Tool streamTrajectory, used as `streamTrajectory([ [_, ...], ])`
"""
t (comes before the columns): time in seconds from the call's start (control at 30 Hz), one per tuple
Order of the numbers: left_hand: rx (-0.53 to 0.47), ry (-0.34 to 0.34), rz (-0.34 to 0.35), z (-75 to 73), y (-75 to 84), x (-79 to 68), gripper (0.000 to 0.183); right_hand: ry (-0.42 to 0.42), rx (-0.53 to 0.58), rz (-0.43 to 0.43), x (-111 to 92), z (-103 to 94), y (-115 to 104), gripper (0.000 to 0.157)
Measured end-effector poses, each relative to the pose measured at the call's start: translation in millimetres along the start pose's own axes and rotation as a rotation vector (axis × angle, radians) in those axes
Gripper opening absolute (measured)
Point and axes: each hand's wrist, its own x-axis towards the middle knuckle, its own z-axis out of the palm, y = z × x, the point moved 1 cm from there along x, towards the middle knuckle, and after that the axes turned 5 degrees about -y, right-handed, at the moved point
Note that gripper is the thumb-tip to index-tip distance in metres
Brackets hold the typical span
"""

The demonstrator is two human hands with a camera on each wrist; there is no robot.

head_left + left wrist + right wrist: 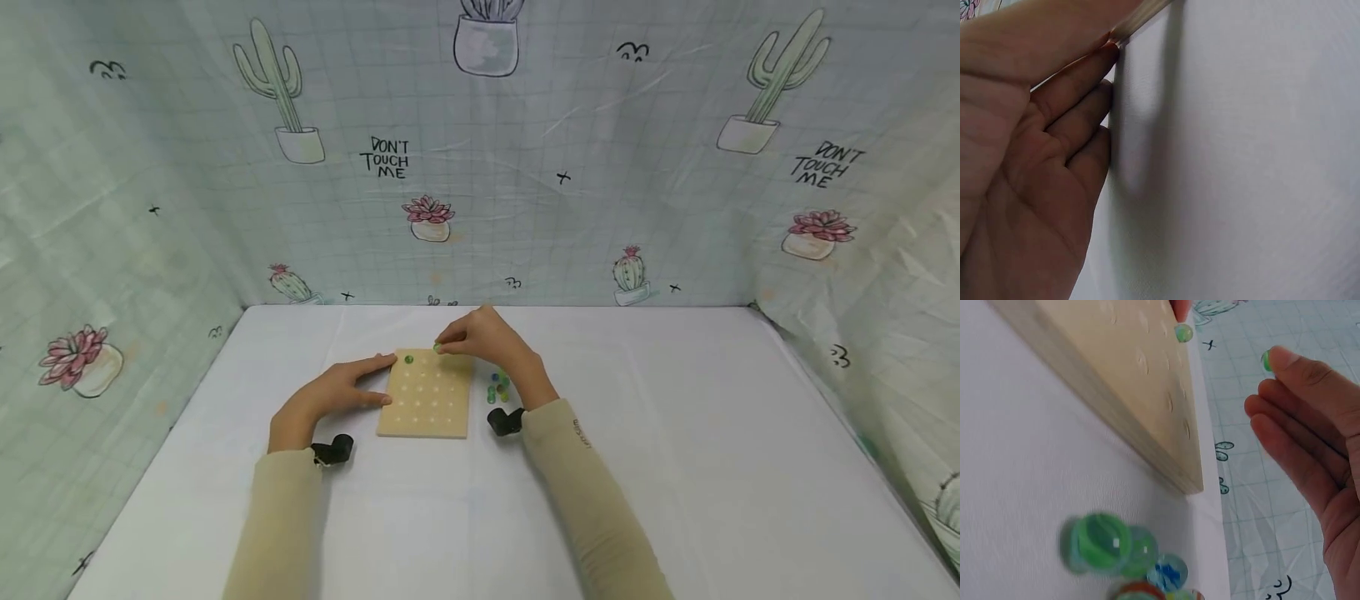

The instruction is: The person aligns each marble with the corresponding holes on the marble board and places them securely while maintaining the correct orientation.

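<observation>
A square wooden board (423,408) with rows of small round hollows lies flat on the table. My left hand (333,396) rests at its left side, with thumb and forefinger spread along the edge. Between the thumb and fingertip of my right hand (491,337) I pinch a green glass marble (1265,360), held above the far part of the board. One greenish marble (408,359) sits in a hollow near the far left corner. Off the board's right side lies a group of several marbles (498,388), mostly green; a blue-streaked marble (1168,572) shows in the right wrist view.
White cloth covers the table (720,433). A curtain (525,225) printed with cacti hangs behind it and along both sides. Small black wrist cameras sit by each cuff, the right camera (506,422) close to the loose marbles.
</observation>
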Motion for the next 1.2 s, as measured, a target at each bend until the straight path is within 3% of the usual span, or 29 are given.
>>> streamTrajectory([
  [0.4, -0.005, -0.01, 0.008, 4.7, -4.1, -4.1, 0.085, 0.016, 0.035, 0.151, 10, 20.8, -3, 0.015],
  [0.63, 0.022, -0.011, 0.065, -2.8, 2.5, -5.3, 0.081, 0.041, 0.071, 0.204, 17, 29.2, -4, 0.014],
  [0.87, 0.013, -0.022, 0.059, -3.0, 2.1, -3.5, 0.081, 0.038, -0.003, 0.244, 22, 32.9, -4, 0.014],
  [1.2, -0.004, -0.024, 0.049, -1.5, 0.9, 1.1, 0.081, 0.056, -0.074, 0.235, 22, 36.9, -9, 0.015],
])
